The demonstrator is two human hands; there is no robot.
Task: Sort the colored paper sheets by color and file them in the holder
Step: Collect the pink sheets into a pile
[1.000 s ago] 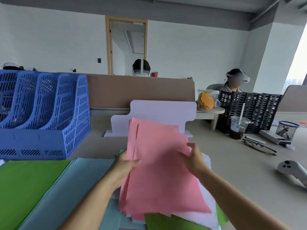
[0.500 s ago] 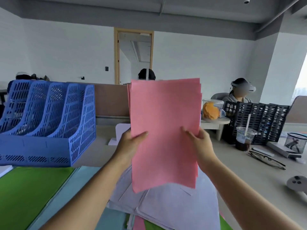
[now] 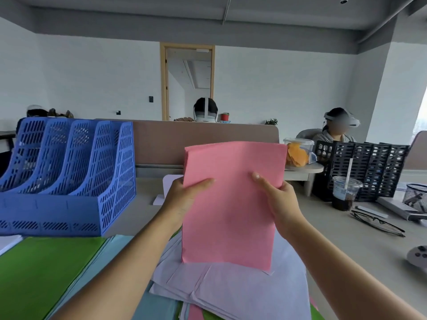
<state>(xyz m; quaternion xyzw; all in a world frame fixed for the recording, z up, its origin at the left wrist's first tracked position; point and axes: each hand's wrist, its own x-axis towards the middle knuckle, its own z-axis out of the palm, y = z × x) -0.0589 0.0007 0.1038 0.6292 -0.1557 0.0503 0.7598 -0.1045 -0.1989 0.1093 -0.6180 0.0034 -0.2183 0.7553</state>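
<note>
filing holder [image 3: 69,181]: blue, several slots, at the far left of the table [image 3: 346,241]; what is in the slots i cannot tell.
green sheets [image 3: 46,273]: flat at the near left, in front of the holder.
blue sheets [image 3: 161,308]: pale, flat, just beside the green.
left hand [image 3: 182,199]: grasps the left edge of the pink stack [image 3: 231,209] about mid-height, thumb across the front face, fingers behind and hidden.
pink stack: upright in front of the person, between both hands, well apart from the holder. its top edges are nearly flush. whether its lower edge touches the pile below i cannot tell.
handling: likely light and thin. one sheet alone would flop, but the stack together seems to keep its shape while upright. the sheets probably slide on each other, so a loose pinch could let them fan out. corners would crease easily.
where to hold: both long edges near mid-height, as now, looks right for squaring up. for a slot, i judge a firm pinch across the full thickness near the top, with the lower edge going in first.
right hand [image 3: 282,204]: grasps the right edge, thumb on the front, fingers behind.
white sheets [image 3: 231,294]: loose, skewed pile under the stack, with bits of pink and green showing beneath, so more sorting seems left.
cup [image 3: 344,192] and glasses [image 3: 379,222]: on the table at the right, well apart from the work.
</note>
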